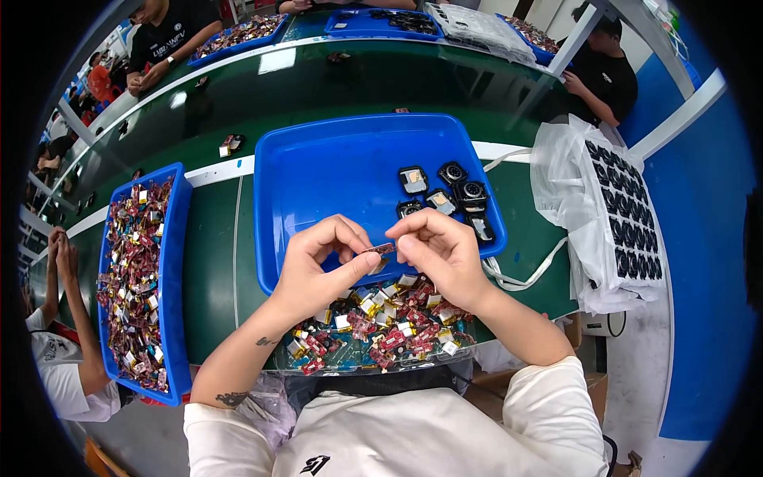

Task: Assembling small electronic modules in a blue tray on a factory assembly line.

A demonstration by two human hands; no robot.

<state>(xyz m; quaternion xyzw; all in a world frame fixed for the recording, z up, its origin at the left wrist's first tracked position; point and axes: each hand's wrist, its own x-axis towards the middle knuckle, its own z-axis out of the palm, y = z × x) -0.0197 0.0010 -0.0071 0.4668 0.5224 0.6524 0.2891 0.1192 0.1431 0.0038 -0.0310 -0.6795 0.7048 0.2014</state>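
Note:
A small red circuit board [381, 249] is pinched between thumb and fingers of my left hand [322, 258], above the near edge of a blue tray [318, 159]. My right hand [441, 256] has its thumb and index finger closed at the board's right end. A yellowish piece hangs just below the board, partly hidden by my fingers. Below my hands, a clear plastic tray [334, 354] holds a heap of red boards with white and yellow battery parts [397, 326]. Several black rounded-square housings [470, 193] lie at the right in the blue tray, some showing pale inner parts.
At left stands a long blue bin [181, 238] heaped with similar boards. Black round parts in a grid [628, 211] lie on white plastic wrap [560, 183] at right. A green conveyor [334, 87] runs beyond, with co-workers [608, 75] around it and a white cable [528, 278] nearby.

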